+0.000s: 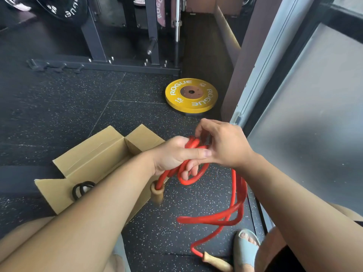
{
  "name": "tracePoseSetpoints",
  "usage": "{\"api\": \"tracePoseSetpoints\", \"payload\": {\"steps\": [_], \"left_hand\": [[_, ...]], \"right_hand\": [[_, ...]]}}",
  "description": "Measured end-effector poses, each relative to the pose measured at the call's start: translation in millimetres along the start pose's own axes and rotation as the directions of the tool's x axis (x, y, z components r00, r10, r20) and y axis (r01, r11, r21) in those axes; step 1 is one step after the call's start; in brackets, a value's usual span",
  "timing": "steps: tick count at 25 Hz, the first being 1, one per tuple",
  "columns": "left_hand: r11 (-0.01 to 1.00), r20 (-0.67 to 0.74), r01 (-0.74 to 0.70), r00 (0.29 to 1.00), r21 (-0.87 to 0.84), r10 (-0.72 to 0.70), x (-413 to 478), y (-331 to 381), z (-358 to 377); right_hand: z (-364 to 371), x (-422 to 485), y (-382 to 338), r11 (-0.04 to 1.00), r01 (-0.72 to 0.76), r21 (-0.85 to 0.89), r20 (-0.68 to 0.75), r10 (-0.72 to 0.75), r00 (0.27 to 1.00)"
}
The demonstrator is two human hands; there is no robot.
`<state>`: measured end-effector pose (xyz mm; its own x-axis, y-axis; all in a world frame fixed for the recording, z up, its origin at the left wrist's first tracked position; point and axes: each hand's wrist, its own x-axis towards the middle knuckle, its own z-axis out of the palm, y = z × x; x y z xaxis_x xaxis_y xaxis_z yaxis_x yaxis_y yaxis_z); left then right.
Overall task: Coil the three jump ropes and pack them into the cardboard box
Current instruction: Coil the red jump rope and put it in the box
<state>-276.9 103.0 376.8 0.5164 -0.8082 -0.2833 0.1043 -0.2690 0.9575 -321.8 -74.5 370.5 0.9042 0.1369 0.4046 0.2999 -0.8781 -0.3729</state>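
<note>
Both hands (198,152) grip red jump rope (189,174) coils beside box (94,160)

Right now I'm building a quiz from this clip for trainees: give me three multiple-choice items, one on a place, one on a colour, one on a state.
1. Where does the black rope lie?
A. on the weight plate
B. inside the cardboard box
C. over the person's foot

2. What colour is the rope in the hands?
A. red
B. blue
C. green

3. How far is that rope coiled?
A. fully coiled
B. partly, a long tail hanging loose
C. not touched

Answers: 1 B, its loops show on the box floor. 2 A, red loops run through the left hand and the right hand. 3 B, the far wooden handle lies on the floor.
</note>
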Motion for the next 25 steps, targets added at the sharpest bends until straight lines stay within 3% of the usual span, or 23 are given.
{"api": "tracePoseSetpoints", "payload": {"steps": [7,11,16,18,20,23,25], "left_hand": [[0.997,-0.074,-0.064,0.995,0.048,0.068,8,-3,-13],[0.991,-0.149,-0.074,0.985,0.11,0.09,10,-8,-22],[0.99,-0.352,-0.13,0.926,0.053,0.14,8,-18,-36],[0.982,-0.417,-0.185,0.895,-0.022,0.16,8,-18,-39],[0.985,-0.379,-0.151,0.919,-0.086,0.108,7,-18,-37],[0.993,-0.175,0.003,0.984,-0.121,-0.024,2,-20,-24],[0.986,-0.063,0.029,0.997,-0.165,-0.04,0,-19,-20]], "right_hand": [[3,5,2,0.991,-0.045,0.123,0.014,0.044,0.999],[5,4,16,0.996,-0.066,0.055,0.121,0.059,0.991],[8,-5,38,0.934,-0.324,-0.153,0.107,0.342,0.934],[8,-5,41,0.882,-0.466,-0.07,0.173,0.471,0.865],[9,-2,42,0.856,-0.514,0.044,0.193,0.498,0.845],[9,2,39,0.885,-0.45,0.12,0.133,0.435,0.891],[6,1,39,0.838,-0.437,0.326,0.171,0.402,0.899]]}}
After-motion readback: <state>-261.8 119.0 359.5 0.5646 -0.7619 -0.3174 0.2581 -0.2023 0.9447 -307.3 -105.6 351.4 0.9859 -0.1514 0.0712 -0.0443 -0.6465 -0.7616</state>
